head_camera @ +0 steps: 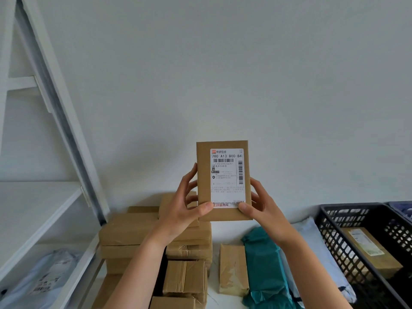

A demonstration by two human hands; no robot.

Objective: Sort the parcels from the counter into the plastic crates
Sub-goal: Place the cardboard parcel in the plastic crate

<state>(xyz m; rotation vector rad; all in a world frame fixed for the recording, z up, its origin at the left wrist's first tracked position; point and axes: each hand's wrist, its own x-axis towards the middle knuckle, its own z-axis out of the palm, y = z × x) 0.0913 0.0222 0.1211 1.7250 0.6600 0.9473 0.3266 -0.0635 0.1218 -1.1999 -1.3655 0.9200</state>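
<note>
I hold a brown parcel (224,180) up in front of the white wall, label facing me. My left hand (186,207) grips its left edge and my right hand (259,207) grips its right edge. Below it, more brown boxes (156,237) sit on the counter (215,239). A black crate (334,233) with a box in it is on my right.
</note>
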